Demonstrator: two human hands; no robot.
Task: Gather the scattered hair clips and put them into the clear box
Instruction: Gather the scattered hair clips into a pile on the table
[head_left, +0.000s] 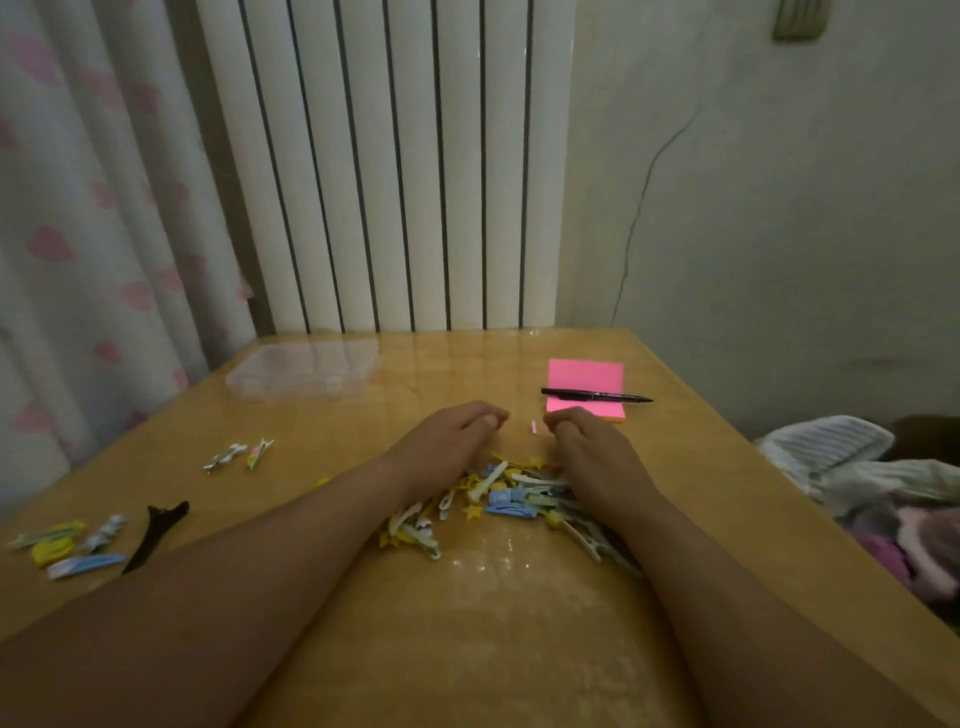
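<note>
A heap of small hair clips (511, 499), yellow, blue and white, lies in the middle of the wooden table (519, 623). My left hand (449, 441) rests on the heap's left side with its fingers curled. My right hand (587, 447) rests on the right side, fingers curled too. Both hands flank the heap; whether either holds a clip is hidden. Two clips (239, 453) lie apart further left. A black clip (156, 532) and several coloured ones (67, 545) sit near the left edge. The clear box (306, 366) lies flat at the far left of the table.
A pink sticky-note pad (584, 384) with a black pen (595, 396) across it lies at the far right. A tiny pink scrap (533, 427) sits between my hands. A radiator and a curtain stand behind the table; crumpled clothes (883, 493) lie to its right.
</note>
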